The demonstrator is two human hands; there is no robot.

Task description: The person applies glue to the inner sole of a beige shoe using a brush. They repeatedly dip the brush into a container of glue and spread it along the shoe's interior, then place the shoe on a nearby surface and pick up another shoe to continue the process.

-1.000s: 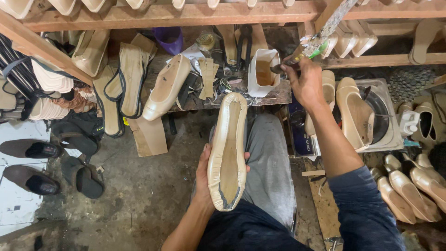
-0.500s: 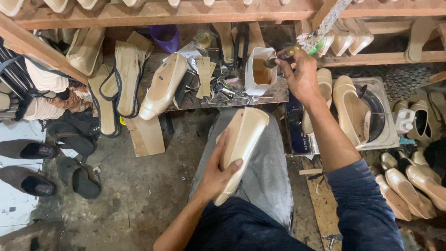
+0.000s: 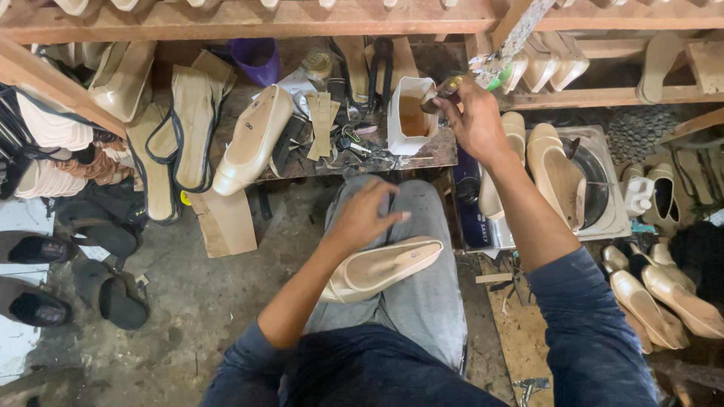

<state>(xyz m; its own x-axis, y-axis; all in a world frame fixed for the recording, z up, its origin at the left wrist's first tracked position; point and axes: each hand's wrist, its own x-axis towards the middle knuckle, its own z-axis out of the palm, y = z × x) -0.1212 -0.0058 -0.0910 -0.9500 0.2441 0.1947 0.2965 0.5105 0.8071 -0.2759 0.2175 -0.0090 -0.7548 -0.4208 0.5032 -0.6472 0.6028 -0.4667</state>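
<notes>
A cream pointed shoe (image 3: 381,268) lies across my lap on its side, toe pointing right. My left hand (image 3: 364,216) hovers just above its upper edge, fingers spread, at most brushing it. My right hand (image 3: 473,113) is raised over a white container of brown glue (image 3: 412,117) on the low bench and grips a small brush (image 3: 446,87) at the container's rim.
A low wooden bench (image 3: 332,162) carries another cream shoe (image 3: 253,139), scraps and tools. Soles and straps lean at left. Dark sandals (image 3: 105,298) lie on the floor at left. More cream shoes (image 3: 664,298) are piled at right beside a round appliance (image 3: 596,192).
My left hand lowered the shoe from upright to lying across my lap and let go of it. My right hand stayed at the glue container.
</notes>
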